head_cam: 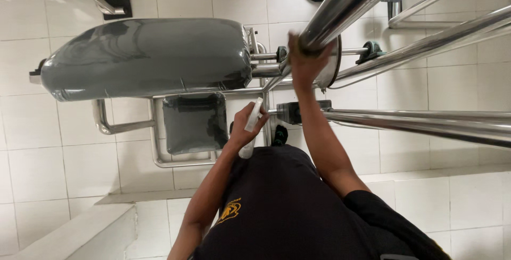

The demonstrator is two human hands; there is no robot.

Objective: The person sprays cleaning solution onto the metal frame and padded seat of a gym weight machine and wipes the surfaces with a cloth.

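Observation:
My left hand [246,127] is closed around a white spray bottle [252,123], held close in front of my body below the grey padded bench [146,56]. Higher up, my right hand [304,60] presses a dark cloth [310,50] against a thick chrome bar [346,2] that runs up to the top right. The cloth is mostly hidden under my fingers. A chrome disc [335,63] sits just behind that hand.
A smaller grey pad [195,123] hangs under the bench on a chrome frame [128,127]. More chrome bars [426,121] run out to the right. White floor tiles [64,159] lie below, and a white ledge [80,230] sits at the lower left.

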